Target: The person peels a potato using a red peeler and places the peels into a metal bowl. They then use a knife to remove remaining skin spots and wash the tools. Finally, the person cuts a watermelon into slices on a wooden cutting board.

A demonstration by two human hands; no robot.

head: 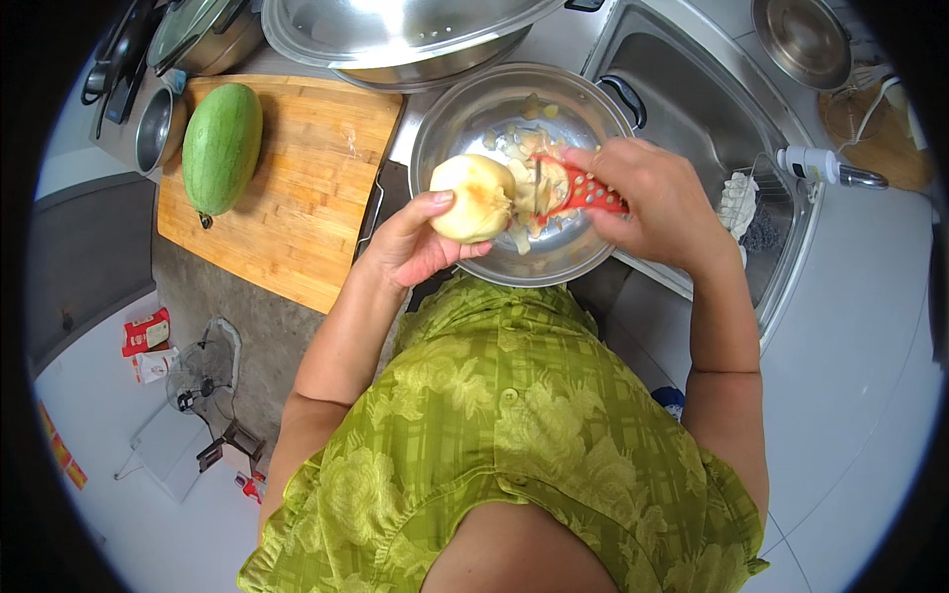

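Observation:
A peeled, pale yellow round fruit or vegetable (468,196), perhaps a potato or an apple, rests in my left hand (415,241), with the thumb across its near side. My right hand (656,200) grips the red perforated handle of a Y-shaped peeler (589,191). Its blade stands just right of the pale piece, with a small gap between them. Both hands are over a wide stainless steel pan (434,137) with a black side handle. Strips of peel (523,141) lie scattered on the pan's bottom, partly hidden by the peeler.
Left of the pan, a green gourd (222,148) lies on a bamboo cutting board (319,170), beside a small metal bowl (156,130). A large lidded pot (415,37) stands behind. At right is a steel sink (667,89) with a faucet (830,164).

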